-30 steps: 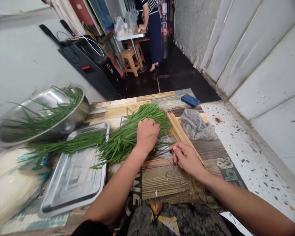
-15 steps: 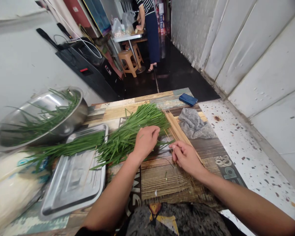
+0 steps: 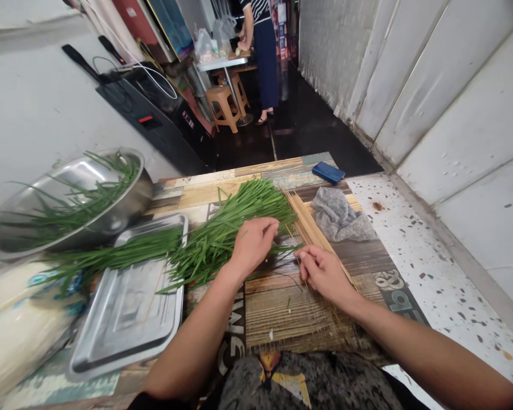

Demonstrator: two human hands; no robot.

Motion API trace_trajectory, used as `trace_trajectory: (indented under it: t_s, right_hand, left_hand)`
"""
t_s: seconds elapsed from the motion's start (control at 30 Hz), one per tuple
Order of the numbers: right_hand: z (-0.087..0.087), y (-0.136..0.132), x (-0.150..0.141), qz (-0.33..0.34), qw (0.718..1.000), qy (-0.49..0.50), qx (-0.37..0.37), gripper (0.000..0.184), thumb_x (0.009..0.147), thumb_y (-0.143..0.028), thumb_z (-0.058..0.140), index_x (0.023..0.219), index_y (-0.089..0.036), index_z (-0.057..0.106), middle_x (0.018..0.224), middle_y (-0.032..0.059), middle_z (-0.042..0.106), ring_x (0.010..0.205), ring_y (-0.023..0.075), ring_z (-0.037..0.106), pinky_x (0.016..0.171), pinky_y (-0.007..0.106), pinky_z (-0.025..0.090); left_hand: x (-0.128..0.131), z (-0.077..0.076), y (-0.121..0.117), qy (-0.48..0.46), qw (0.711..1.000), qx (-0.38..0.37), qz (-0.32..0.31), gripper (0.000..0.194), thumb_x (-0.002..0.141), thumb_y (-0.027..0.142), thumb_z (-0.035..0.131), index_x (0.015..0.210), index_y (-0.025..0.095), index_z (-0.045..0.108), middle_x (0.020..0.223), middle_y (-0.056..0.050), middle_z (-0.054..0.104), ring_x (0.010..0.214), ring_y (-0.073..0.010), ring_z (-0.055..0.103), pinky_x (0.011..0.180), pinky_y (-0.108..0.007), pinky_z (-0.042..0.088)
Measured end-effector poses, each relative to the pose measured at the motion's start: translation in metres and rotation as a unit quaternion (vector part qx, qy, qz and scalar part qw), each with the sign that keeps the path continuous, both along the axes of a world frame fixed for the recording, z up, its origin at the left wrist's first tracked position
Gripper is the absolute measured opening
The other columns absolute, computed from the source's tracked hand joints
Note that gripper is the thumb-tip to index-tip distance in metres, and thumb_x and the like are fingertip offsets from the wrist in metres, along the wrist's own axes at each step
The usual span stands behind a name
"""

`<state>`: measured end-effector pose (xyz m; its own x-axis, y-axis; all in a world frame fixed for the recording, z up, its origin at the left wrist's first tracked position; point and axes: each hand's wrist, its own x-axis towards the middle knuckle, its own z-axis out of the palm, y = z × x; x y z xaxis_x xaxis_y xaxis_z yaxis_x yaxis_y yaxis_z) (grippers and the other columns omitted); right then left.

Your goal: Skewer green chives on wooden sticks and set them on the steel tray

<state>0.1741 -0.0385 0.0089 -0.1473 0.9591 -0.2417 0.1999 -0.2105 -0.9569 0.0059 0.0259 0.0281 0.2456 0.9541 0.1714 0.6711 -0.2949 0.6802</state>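
Observation:
A big pile of green garlic chives (image 3: 256, 196) lies across the middle of the wooden-patterned table. My left hand (image 3: 256, 242) is over its near edge, fingers curled together; what they may hold is hidden behind them. A few chive blades run from beneath that hand to my right hand (image 3: 320, 270), whose thumb and fingertips are closed on their ends. Thin bamboo skewers (image 3: 310, 219) lie in a bundle just beyond and under my right hand. To the left, more chives (image 3: 141, 250) rest across a metal tray (image 3: 128, 341), with one skewer on it.
A steel bowl (image 3: 143, 199) with chives stands at the left, above a plastic-wrapped white bag (image 3: 25, 330). A grey cloth (image 3: 340, 216) and a blue box (image 3: 328, 172) lie at the right. Farther back, a person (image 3: 265, 62) stands by a small table (image 3: 222, 64) and stools (image 3: 223, 107).
Both hands keep nearly the same place and pose. The chives, skewers and tray have not visibly moved.

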Motion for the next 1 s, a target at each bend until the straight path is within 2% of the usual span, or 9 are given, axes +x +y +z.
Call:
trace_trajectory:
  t_s: [0.27,0.73,0.83,1.0]
  right_hand:
    - [0.003,0.0,-0.002,-0.004,1.0,0.01,-0.01,0.025,0.084,-0.04,0.043,0.081,-0.017,0.053,0.045,-0.0077,0.048,0.033,0.0058,0.035,0.038,0.019,0.03]
    - [-0.002,-0.001,0.0,0.008,1.0,0.016,-0.008,0.024,0.085,-0.035,0.041,0.084,-0.016,0.055,0.045,-0.0071,0.049,0.032,0.0053,0.034,0.037,0.018,0.029]
    - [-0.001,-0.001,0.0,0.007,1.0,0.014,-0.009,0.023,0.085,-0.035,0.041,0.083,-0.017,0.054,0.045,-0.0071,0.049,0.032,0.0052,0.034,0.036,0.018,0.028]
    - [0.002,0.0,0.001,0.007,1.0,-0.001,0.005,0.023,0.086,-0.036,0.042,0.075,-0.018,0.05,0.047,-0.0069,0.049,0.034,0.005,0.035,0.037,0.017,0.028]
  left_hand:
    - [-0.002,-0.005,-0.001,0.003,1.0,-0.005,0.006,0.025,0.084,0.024,0.048,0.097,0.018,0.067,0.087,-0.002,0.071,0.085,-0.0162,0.064,0.082,-0.027,0.045]
    - [-0.002,-0.006,0.0,0.029,0.999,0.019,-0.003,0.02,0.083,0.024,0.052,0.092,0.022,0.069,0.093,-0.002,0.071,0.089,-0.0172,0.063,0.084,-0.032,0.045]
    - [-0.002,-0.005,-0.006,0.026,0.999,0.022,-0.028,0.019,0.084,0.024,0.052,0.092,0.022,0.069,0.092,-0.002,0.071,0.086,-0.0166,0.063,0.083,-0.032,0.044]
    - [-0.001,0.0,-0.029,0.031,0.987,0.039,-0.15,0.02,0.086,0.024,0.05,0.095,0.024,0.068,0.098,-0.001,0.07,0.092,-0.0155,0.06,0.086,-0.032,0.04]
